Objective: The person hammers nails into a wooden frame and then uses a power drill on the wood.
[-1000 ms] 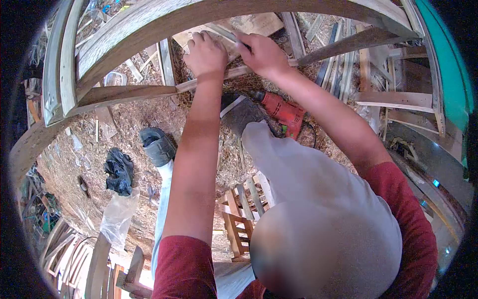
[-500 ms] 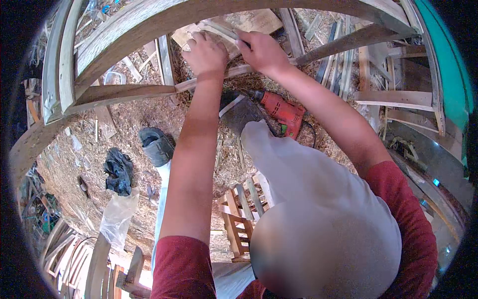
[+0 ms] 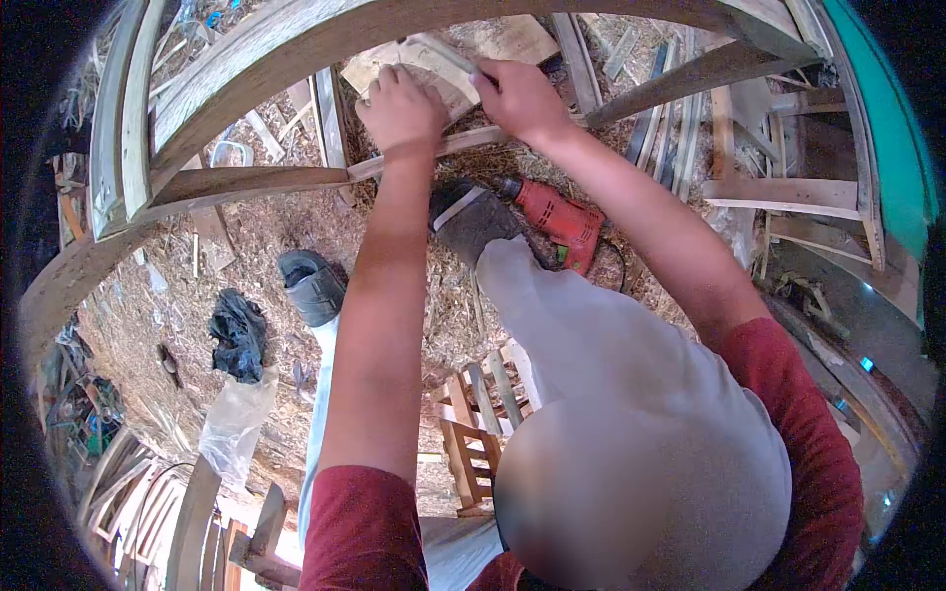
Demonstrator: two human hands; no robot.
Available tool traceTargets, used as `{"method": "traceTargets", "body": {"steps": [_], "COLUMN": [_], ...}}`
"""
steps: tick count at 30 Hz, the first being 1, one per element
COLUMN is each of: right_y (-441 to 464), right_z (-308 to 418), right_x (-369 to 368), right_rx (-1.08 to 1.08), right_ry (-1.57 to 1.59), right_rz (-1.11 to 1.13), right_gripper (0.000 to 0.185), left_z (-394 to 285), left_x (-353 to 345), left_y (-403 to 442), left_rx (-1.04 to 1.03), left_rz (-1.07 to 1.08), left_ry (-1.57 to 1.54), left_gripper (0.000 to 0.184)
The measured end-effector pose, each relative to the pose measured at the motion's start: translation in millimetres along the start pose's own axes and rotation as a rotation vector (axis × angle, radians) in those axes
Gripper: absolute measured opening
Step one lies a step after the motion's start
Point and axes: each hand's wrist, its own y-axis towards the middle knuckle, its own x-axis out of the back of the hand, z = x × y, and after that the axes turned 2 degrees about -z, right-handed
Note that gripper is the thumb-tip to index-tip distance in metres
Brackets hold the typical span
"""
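My right hand point(image 3: 530, 101) is closed around the near end of a pale, narrow stick-like piece point(image 3: 443, 51), whose kind I cannot make out. That piece slants up and left over a flat wooden board point(image 3: 512, 41). Left of it, my left hand point(image 3: 402, 113) rests over the same board with its fingers bent and pressed together; what lies under the fingertips is hidden. Both hands reach in between the curved upper rail point(image 3: 325, 44) and the thinner lower rail point(image 3: 246, 182) of a wooden frame.
A red power drill point(image 3: 562, 222) lies by my shoe point(image 3: 478, 227) on ground covered in shavings. Black plastic point(image 3: 238, 335) and a clear bag point(image 3: 236, 428) lie to the left. Slatted wooden pieces point(image 3: 468, 443) stand near my legs. More wooden frames point(image 3: 788, 197) are at right.
My left hand has shifted slightly left and its fingers have moved a little. The right hand keeps its grip on the pale piece, almost in place.
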Motion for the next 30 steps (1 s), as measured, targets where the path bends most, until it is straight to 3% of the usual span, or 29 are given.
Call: {"method": "traceTargets", "body": {"steps": [8,12,13,14,16,18,20,21,27,30], "right_y": [-11,-10,-6,-8,-9,-4,1,12,34,44], "right_z": [3,-3,-1,-11,-44,-28,10,16,37,52], "right_x": [16,16,19,8,-20,-13,5,12,-5,-3], "right_rx": [-0.168,-0.216,-0.227,-0.12,0.058,-0.067,-0.397,-0.425,-0.507,-0.538], "right_ry": [0.047,0.089,0.099,0.023,-0.164,-0.004,0.379,0.154,0.182,0.172], "right_rz": [-0.048,-0.027,-0.018,-0.124,-0.128,-0.091,-0.041,0.028,-0.03,-0.025], "right_gripper": [0.035,0.035,0.034,0.035,0.036,0.039,0.041,0.047,0.044,0.04], "left_z": [32,25,19,28,36,32,31,31,28,25], "left_x": [-5,8,26,4,-13,-6,-15,-23,-8,-1], "left_y": [3,22,34,30,35,49,52,52,56,51], "left_rx": [-0.028,0.102,0.139,0.075,0.051,0.098,0.06,0.039,-0.065,-0.05], "left_rz": [-0.151,-0.097,0.298,0.143,-0.008,-0.003,-0.085,-0.113,-0.057,-0.033], "left_ry": [-0.291,-0.296,-0.064,-0.31,-0.483,-0.32,-0.198,-0.127,-0.117,-0.277], "left_gripper": [0.03,0.021,0.039,0.052,0.051,0.033,0.021,0.018,0.016,0.015]}}
